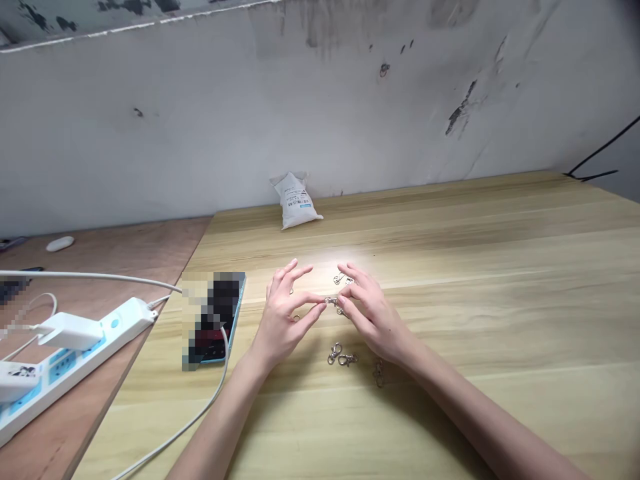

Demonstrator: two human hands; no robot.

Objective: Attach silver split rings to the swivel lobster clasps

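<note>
Between my hands a small silver swivel clasp (331,301) is held just above the wooden table (490,313). My left hand (286,312) pinches its left end between thumb and forefinger, the other fingers raised. With thumb and fingers my right hand (373,317) grips the right end, covering part of it. I cannot make out whether a separate ring is at the left end. Nearer me lie a metal clasp (335,353) and another beside it (349,360). A further clasp (379,373) rests in shadow under my right wrist. More metal pieces (337,279) lie behind my right fingers, and small rings (291,291) show by my left hand.
A white plastic packet (297,202) stands at the back near the wall. To the left are a phone (217,320), partly blurred, a white cable (200,415) curving across the table, and a power strip (75,367) with chargers on a lower brown surface.
</note>
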